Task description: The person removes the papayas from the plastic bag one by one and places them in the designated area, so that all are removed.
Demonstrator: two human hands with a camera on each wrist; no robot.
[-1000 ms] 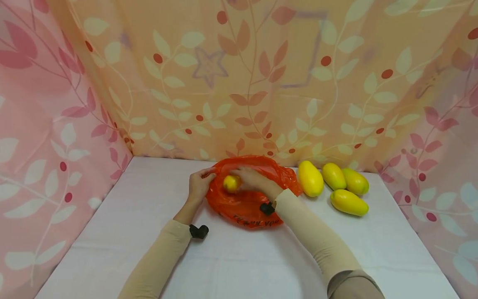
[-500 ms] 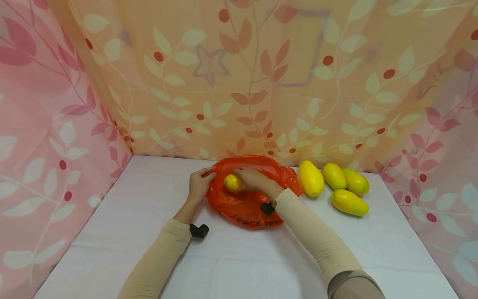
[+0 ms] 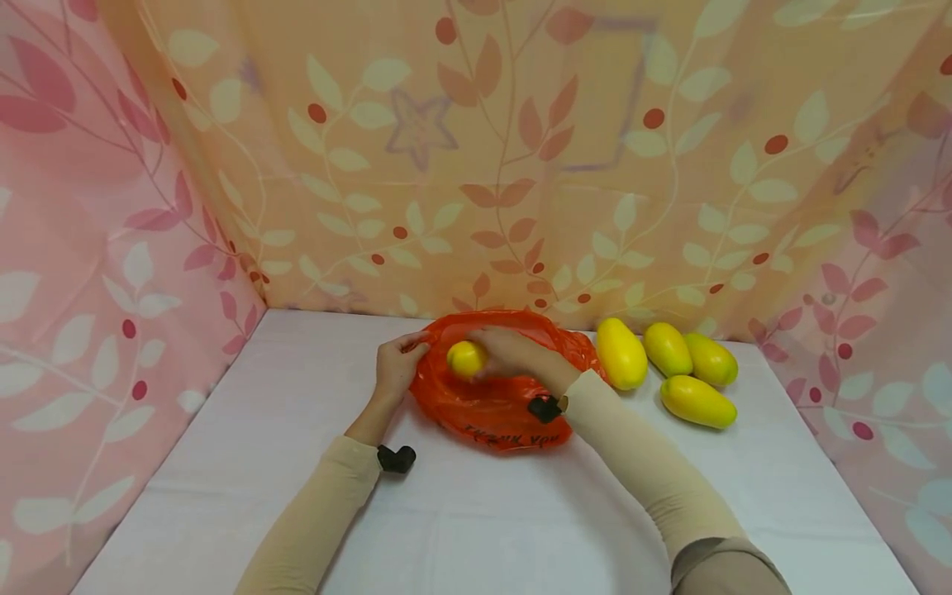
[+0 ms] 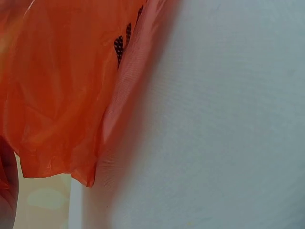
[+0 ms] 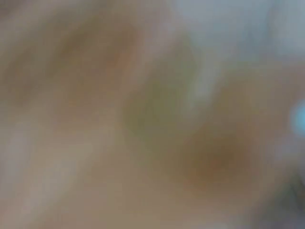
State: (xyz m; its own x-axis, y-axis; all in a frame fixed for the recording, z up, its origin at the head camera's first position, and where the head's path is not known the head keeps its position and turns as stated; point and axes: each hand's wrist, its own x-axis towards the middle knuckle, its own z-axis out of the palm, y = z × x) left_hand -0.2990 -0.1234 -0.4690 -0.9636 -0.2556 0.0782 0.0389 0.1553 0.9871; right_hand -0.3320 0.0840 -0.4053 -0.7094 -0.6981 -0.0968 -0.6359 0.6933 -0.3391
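Observation:
An orange-red plastic bag [image 3: 449, 411] lies spread open on the white table, black lettering on its near side. My left hand [image 3: 397, 365] pinches the bag's left rim; in the left wrist view the bag [image 4: 62, 105] fills the left side, with part of the hand [image 4: 6, 200] at the edge. Inside the bag's mouth, my right hand [image 3: 507, 350] grips a yellow mango [image 3: 465, 360], its fingers partly hidden behind the fruit. The right wrist view is too blurred to show detail.
Several yellow mangoes lie right of the bag: one [image 3: 621, 355] close to its crumpled right end, and another [image 3: 697, 402] nearer the front. A patterned curtain [image 3: 335, 207] rises behind the white table [image 3: 320, 339], with pink cloth [image 3: 89, 273] at the sides.
My right hand and the mango have shifted slightly right and up in the head view, the forearm moving right with them. The left hand stays at the bag's rim.

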